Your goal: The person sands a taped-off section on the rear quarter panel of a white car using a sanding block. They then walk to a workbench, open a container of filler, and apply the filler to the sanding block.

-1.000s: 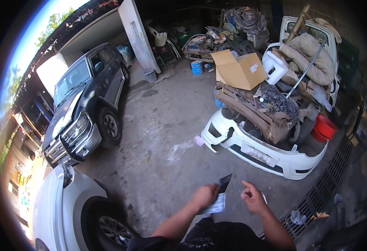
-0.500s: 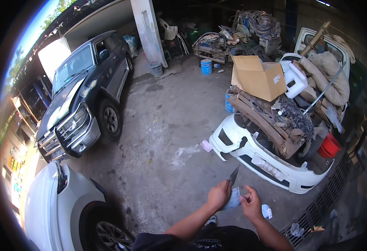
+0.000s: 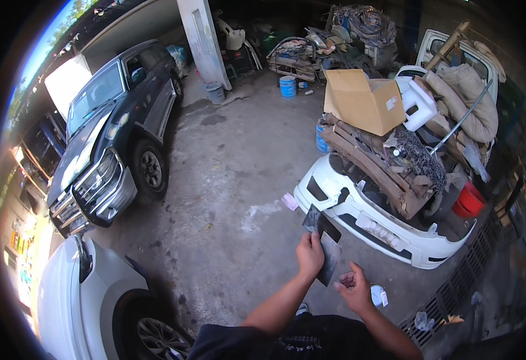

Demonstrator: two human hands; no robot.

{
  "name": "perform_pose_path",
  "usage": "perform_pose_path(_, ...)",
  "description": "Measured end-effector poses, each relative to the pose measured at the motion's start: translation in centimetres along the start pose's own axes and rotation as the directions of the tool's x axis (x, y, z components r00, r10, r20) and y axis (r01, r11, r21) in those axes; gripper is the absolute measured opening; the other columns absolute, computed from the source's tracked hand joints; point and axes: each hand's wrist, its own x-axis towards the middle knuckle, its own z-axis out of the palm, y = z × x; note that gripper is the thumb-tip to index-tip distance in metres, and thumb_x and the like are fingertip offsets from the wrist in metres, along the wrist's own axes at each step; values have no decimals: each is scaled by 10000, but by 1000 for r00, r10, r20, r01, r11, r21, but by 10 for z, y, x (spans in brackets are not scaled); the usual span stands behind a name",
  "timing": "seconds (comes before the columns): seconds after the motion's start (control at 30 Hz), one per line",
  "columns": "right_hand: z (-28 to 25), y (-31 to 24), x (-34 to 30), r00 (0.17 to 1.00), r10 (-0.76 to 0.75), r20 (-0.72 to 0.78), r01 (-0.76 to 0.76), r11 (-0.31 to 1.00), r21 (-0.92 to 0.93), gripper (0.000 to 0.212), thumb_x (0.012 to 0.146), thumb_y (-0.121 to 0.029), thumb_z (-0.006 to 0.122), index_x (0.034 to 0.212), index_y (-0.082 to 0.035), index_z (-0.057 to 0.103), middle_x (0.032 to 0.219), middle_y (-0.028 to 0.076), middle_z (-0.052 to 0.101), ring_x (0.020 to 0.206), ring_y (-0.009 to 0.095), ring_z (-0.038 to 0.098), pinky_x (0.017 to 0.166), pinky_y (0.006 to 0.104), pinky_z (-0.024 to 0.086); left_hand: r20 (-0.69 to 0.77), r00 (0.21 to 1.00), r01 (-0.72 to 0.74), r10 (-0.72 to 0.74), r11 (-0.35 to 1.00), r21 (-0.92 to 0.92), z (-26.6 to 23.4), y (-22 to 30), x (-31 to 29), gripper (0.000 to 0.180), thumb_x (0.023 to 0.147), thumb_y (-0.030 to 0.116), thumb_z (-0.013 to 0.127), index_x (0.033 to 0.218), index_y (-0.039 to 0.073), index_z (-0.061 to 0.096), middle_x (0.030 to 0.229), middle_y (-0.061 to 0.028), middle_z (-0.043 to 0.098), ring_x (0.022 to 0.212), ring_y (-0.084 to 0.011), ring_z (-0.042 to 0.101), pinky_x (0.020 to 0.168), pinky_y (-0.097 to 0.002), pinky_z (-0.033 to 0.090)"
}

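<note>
My left hand [image 3: 310, 254] is closed around thin grey sheets [image 3: 330, 259] that look like sandpaper, held over the floor in front of me. A darker piece [image 3: 312, 219] sticks up above its fingers, and a black edge shows behind. To the right of the sheets is my right hand [image 3: 353, 290], apart from them. Its index finger points up and the other fingers are partly bent, with nothing visible in them. Beyond both hands, a white car bumper [image 3: 416, 255] lies on the floor.
A white round container [image 3: 379, 295] stands right of my right hand. Behind the bumper are scrap parts, a cardboard box [image 3: 359, 102] and a red bucket [image 3: 468, 200]. A white car [image 3: 80, 294] is near left, a dark off-road car [image 3: 113, 114] beyond. A floor grate [image 3: 449, 306] runs along the right.
My left hand has moved up and slightly left with the sheets, which now show a broader dark face. My right hand has come apart from them, its fingers loosening.
</note>
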Motion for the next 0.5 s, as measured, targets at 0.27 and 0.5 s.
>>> perform_pose_path(0.27,-21,-23,-5,982,179,63,-172,980,-103,629,794,-96,716,1338,-21,410,754,106,672,692,218,674,664,325,521,14,995,-92,94,990,-104,32,14,-36,299,972,193,500,757,-14,506,593,-141,490,553,-151,411,522,-357,385)
perform_pose_path(0.5,-51,-29,-3,972,180,-152,-171,983,72,590,830,-49,686,1352,-21,415,751,72,646,665,133,623,648,274,502,177,959,-219,219,975,-24,38,-4,-57,267,963,153,519,755,-14,498,607,-174,489,524,-194,392,503,-350,372)
